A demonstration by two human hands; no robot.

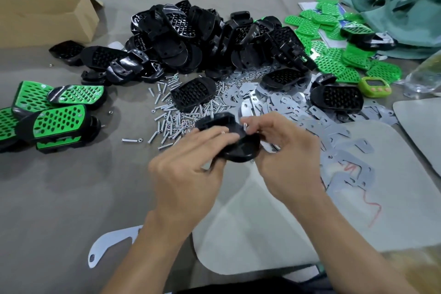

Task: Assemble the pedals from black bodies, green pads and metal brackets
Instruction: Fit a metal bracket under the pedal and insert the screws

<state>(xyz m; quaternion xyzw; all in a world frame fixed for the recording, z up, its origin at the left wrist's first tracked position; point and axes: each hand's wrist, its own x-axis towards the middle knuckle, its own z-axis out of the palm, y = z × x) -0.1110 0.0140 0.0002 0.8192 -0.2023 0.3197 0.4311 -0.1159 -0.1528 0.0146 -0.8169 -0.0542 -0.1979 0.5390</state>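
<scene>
firstly, grey table [71,198]. heap of black bodies [191,38] at far centre. metal brackets [286,107] spread right of centre. green pads [334,62] far right. finished pedals [55,117] at left. loose bolts [167,117] mid-table. left hand [191,164] gripping one black body [241,150] just above the table, near centre. right hand [286,157] against it, fingertips pinching a small bolt [244,125], blurred.

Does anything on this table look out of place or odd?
A red squiggle runs across the pale panel right of the right hand, thread or marker, unclear. One stray bolt lies apart from the bolt pile. Nothing looks broken.
</scene>
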